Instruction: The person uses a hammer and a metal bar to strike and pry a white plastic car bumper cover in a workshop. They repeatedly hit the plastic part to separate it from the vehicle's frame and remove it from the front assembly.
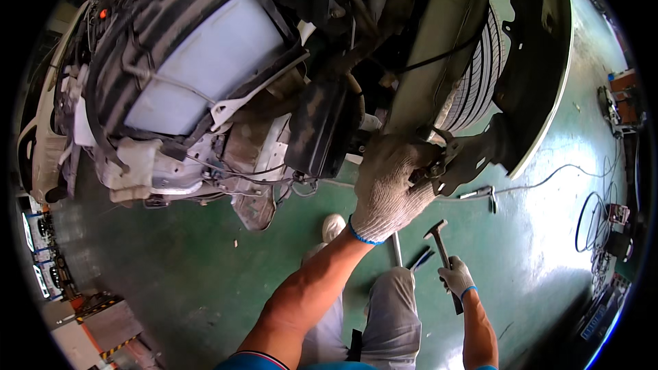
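My left hand (pixel 392 188), in a white knit glove with a blue cuff, reaches forward to the car's torn-down front end. Its fingers curl round a dark metal bracket (pixel 460 164) at the lower end of the fender (pixel 534 72); the fingertips are partly hidden. Lower and to the right, my gloved right hand (pixel 456 278) is closed round the handle of a hammer (pixel 441 247). The hammer head points up and forward, apart from the car. Inside the fender a tyre (pixel 474 85) shows behind the beam (pixel 439 41).
A radiator-like panel (pixel 209 62) and a black box (pixel 317 127) are at the front left of the car. A T-shaped tool (pixel 492 199) and a cable (pixel 548 177) lie on the green floor (pixel 192 267). Equipment (pixel 622 103) stands far right.
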